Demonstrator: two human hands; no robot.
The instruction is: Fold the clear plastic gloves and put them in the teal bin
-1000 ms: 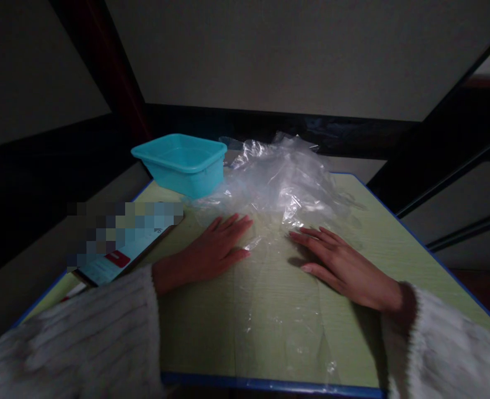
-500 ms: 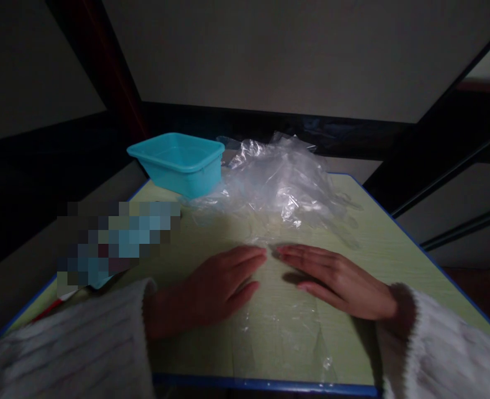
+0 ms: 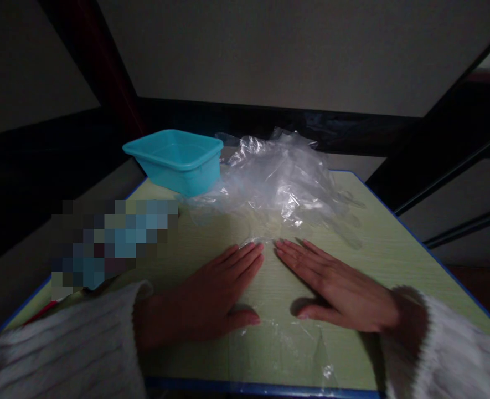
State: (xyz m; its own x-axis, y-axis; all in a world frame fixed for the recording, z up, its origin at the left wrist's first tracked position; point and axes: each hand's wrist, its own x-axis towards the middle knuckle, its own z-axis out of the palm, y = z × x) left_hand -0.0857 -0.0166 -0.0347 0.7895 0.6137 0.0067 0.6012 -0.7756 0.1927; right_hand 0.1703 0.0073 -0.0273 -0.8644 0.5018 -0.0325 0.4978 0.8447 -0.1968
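Taking the space between the hands as the clock's centre, one clear plastic sheet (image 3: 284, 354) runs from there down to the table's blue edge at 6 o'clock. It already lies largely flat; small creases and glints show on its near part, so the flattening looks well advanced but incomplete.

The left hand (image 3: 215, 291) is released, palm down, fingers extended towards 1 o'clock, tips at the sheet's far edge. The right hand (image 3: 336, 288) is likewise unclenched and grasps nothing, its fingers pointing towards 10 o'clock, near that same edge. How firmly either palm presses, I cannot tell.

At 12 o'clock, a crumpled heap of thin clear plastic (image 3: 290, 174) is bunched up, not spread; finger-like lobes at its right suggest disposable gloves. A turquoise plastic basin (image 3: 192, 180) stands at about 10 o'clock, near the heap. At 9 o'clock, a pixelated object (image 3: 124, 241) rests on the pale-green table (image 3: 398, 244).
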